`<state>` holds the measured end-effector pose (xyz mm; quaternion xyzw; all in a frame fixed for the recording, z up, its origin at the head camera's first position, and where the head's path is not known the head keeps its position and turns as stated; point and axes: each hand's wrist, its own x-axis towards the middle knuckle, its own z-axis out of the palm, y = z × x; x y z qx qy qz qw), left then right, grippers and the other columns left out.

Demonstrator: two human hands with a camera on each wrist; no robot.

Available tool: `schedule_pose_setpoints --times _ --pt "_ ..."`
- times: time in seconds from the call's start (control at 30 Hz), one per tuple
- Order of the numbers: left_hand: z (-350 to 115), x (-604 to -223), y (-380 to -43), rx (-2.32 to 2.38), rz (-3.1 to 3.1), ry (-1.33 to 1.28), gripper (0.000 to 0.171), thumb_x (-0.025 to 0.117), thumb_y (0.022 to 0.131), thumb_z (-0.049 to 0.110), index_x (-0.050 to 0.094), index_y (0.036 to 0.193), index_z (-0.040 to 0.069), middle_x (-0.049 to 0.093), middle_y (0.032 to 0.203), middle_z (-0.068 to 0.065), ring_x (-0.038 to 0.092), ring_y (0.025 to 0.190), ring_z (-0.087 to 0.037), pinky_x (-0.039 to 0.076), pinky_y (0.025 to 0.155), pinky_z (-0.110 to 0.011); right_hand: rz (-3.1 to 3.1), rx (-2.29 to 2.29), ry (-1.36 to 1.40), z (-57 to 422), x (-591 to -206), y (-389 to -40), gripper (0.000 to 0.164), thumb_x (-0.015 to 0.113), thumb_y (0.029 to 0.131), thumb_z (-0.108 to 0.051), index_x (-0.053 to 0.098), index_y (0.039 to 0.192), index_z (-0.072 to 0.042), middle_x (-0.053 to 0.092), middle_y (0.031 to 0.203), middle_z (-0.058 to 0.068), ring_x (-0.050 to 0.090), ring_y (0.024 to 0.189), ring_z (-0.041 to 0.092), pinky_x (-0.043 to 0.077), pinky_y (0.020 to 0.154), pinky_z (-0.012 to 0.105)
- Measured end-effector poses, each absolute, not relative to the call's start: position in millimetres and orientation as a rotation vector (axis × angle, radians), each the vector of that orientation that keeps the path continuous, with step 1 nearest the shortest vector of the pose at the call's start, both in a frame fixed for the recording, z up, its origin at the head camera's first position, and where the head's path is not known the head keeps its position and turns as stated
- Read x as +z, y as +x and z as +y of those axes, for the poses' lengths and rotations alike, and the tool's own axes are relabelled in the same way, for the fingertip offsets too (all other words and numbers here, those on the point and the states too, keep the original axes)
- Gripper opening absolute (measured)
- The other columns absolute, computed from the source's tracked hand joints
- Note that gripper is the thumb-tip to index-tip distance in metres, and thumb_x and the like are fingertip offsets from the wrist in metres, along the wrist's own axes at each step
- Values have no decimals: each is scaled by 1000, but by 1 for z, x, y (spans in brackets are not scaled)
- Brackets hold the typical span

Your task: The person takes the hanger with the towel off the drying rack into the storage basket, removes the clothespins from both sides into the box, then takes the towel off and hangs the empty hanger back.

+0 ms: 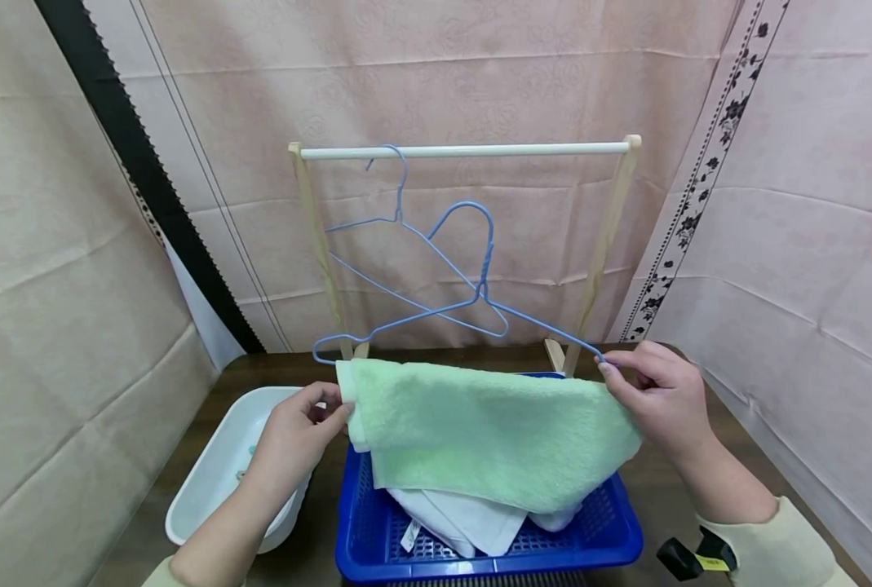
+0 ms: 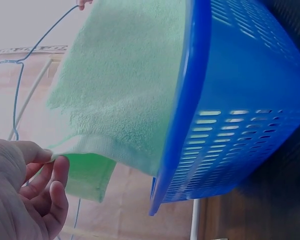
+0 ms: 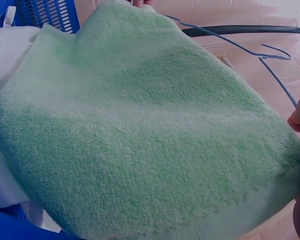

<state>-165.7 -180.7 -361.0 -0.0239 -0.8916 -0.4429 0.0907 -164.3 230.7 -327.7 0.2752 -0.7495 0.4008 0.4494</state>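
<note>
A light green towel (image 1: 494, 432) drapes over the lower part of a blue wire clothes hanger (image 1: 534, 319), above the blue basket (image 1: 597, 558). My left hand (image 1: 285, 440) pinches the towel's pale hemmed left edge between thumb and forefinger; the left wrist view shows that hem (image 2: 90, 145) at the fingertips. On the other side my right hand (image 1: 659, 395) grips the hanger's right corner, beside the towel's upper right end. The hanger's hook points up, attached to nothing. In the right wrist view the towel (image 3: 150, 130) covers most of the frame.
White cloths (image 1: 472, 522) lie in the basket. Behind it stands a rack with a white rail (image 1: 509, 150), where a second blue hanger (image 1: 403, 183) hangs at the left. A white tub (image 1: 208, 481) with small items inside sits left on the wooden table (image 1: 303, 530). Curtains surround the table.
</note>
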Motion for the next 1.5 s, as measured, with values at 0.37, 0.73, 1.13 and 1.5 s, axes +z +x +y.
schedule_pose_setpoints --times 0.37,0.73,1.13,1.5 --pt "-176 -366 -163 -1304 -2682 -57 14 72 92 25 69 102 16 62 88 -4 53 77 -21 48 60 -30 -1880 983 651 232 -331 -167 19 72 66 21 73 79 6 37 58 -4 31 59 -1 24 50 20" --pt "-172 -374 -161 -1331 -2702 -84 6 70 91 21 66 93 18 61 79 -1 54 74 -20 46 62 -32 -1854 988 684 229 -331 -169 19 71 66 20 73 78 6 37 58 -3 31 58 -1 25 51 19" --pt "-167 -380 -160 -1376 -2700 -91 9 71 90 19 63 88 18 65 79 1 58 74 -19 48 63 -32 -1851 981 698 226 -329 -168 19 71 66 21 73 78 7 37 58 -3 30 58 -1 25 51 19" --pt "-161 -383 -159 -1333 -2713 -136 11 72 90 17 63 86 20 66 86 1 55 67 -17 46 57 -30 -1872 967 659 223 -329 -170 19 72 67 20 73 78 6 38 58 -3 30 58 -2 25 51 18"
